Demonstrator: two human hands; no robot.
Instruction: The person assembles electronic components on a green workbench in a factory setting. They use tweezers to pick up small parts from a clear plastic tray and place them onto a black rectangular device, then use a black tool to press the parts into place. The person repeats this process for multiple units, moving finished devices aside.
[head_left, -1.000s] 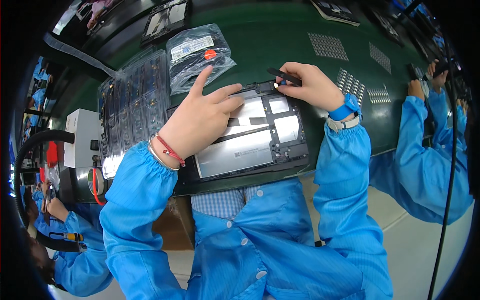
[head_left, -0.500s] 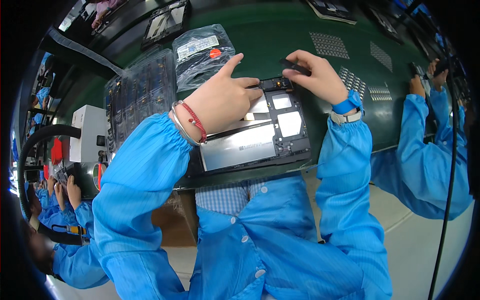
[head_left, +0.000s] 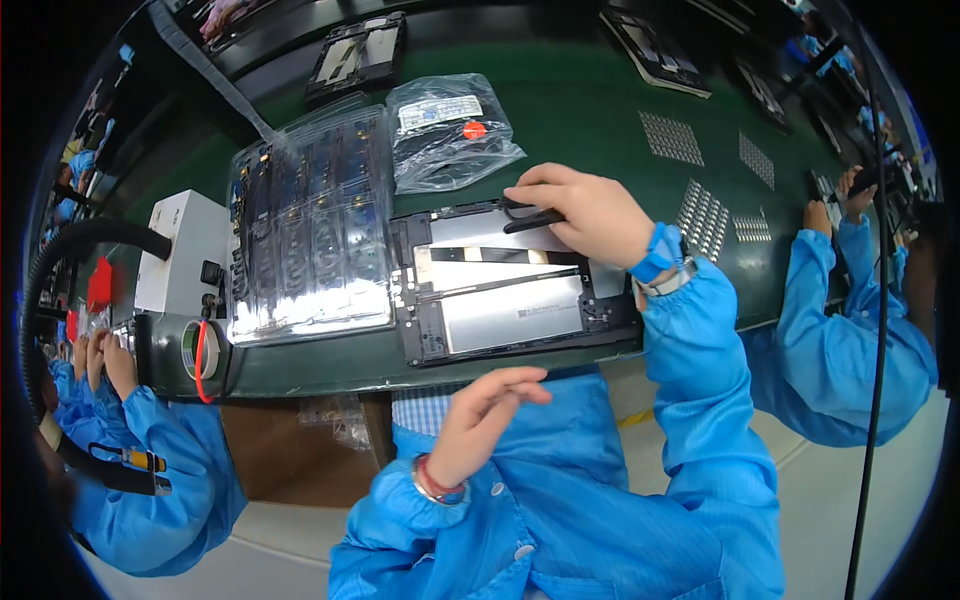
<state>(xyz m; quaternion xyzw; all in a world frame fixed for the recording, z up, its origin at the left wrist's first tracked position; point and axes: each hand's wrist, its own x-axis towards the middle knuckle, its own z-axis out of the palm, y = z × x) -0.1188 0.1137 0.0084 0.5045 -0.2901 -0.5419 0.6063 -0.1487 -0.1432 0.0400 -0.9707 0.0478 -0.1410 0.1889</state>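
A tablet-like device (head_left: pixel 515 310) lies on the green table before me with its inside exposed: a silver battery, dark ribbon strips and a black frame. Over its far right part is my right hand (head_left: pixel 590 215), fingers closed around a slim black tool (head_left: pixel 533 221) that looks like tweezers. The tool lies low above the silver area; whether it touches cannot be made out. My left hand (head_left: pixel 488 420) is in front of the table edge, above my lap. Its fingers are stretched out and hold nothing.
Left of the device sit clear plastic trays (head_left: pixel 310 225) of dark parts and a white box (head_left: pixel 180 250). Behind it lies a clear bag (head_left: pixel 450 130). Sheets of small metal pieces (head_left: pixel 703 215) lie at right. Another tablet-like device (head_left: pixel 357 55) stands farther back. Co-workers' sleeves (head_left: pixel 850 340) flank me.
My left hand has come off the device and back toward my body. My right hand with the black tool has moved left and nearer, over the silver area. The view has shifted.
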